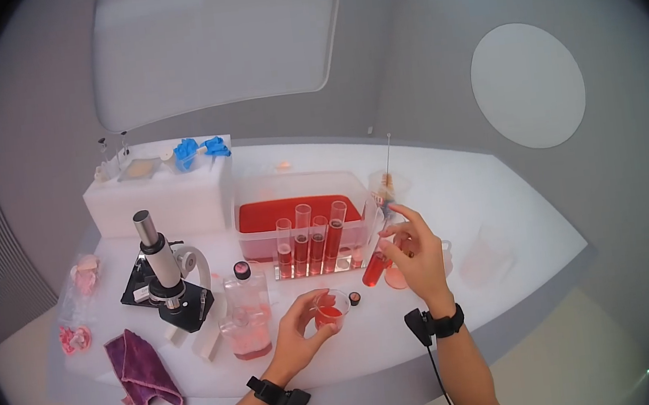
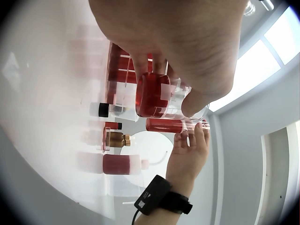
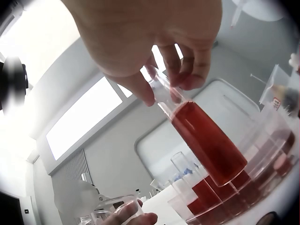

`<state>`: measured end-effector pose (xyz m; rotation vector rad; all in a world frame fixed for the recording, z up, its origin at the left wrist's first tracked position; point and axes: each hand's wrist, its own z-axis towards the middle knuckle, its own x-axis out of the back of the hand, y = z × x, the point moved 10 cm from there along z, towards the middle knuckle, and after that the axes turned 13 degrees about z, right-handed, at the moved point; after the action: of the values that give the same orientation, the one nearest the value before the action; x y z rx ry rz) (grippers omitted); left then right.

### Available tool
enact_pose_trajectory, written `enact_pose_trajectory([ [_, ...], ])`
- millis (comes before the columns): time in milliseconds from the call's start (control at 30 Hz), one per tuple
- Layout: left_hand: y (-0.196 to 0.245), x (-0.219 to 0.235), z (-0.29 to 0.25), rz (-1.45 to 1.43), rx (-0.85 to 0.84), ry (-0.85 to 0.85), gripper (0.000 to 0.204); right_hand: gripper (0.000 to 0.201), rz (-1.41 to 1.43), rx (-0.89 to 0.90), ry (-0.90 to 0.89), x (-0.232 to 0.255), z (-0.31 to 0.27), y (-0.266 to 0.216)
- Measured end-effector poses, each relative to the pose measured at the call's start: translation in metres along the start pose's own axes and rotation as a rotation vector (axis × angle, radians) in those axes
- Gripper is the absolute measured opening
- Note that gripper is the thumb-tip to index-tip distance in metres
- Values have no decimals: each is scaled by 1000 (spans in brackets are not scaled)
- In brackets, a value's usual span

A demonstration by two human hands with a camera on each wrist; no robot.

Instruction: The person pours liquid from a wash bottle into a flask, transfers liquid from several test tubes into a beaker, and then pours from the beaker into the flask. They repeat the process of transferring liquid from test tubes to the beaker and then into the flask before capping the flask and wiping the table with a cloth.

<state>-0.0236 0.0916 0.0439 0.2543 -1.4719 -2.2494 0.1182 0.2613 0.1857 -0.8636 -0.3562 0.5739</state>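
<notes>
With both hands raised over the table, the carrying stage looks to be in hand: the tube (image 3: 208,143) is gripped near its upper end between the thumb and fingers of the right hand (image 1: 421,259), and the cup (image 2: 164,101) is held round its side by the curled left hand (image 1: 301,335). The tube hangs below the right grip, up and to the right of the cup and well apart from it, while the rack (image 1: 310,275) with four more tubes (image 1: 333,237) is found just left of that same grip. A steady wrist seems called for by the next move, with the tube's upper end kept highest until a place is settled, and the cup is best held level meanwhile. And now the tube itself: clear, slim and straight-sided, filled deep red through its lower part, with a clear stretch left above, under the fingers. It is seen tilted, not upright, in the right wrist view. Whether its mouth is open cannot be told, covered as it is by the hand.
</notes>
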Motion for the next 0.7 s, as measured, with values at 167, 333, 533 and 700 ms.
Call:
enact_pose_trajectory([
  [167,1,2,1,23,8,11,66,40,-286,-54,-118,-14,51,-11],
  [333,1,-1,0,-4,8,2,65,35,-448,-35,-233,-33,82,17],
  [533,1,-1,0,-5,-4,-2,63,40,-725,99,-390,-56,94,51],
  [700,4,-2,0,-3,-3,-2,63,45,-967,172,-355,-61,84,49],
])
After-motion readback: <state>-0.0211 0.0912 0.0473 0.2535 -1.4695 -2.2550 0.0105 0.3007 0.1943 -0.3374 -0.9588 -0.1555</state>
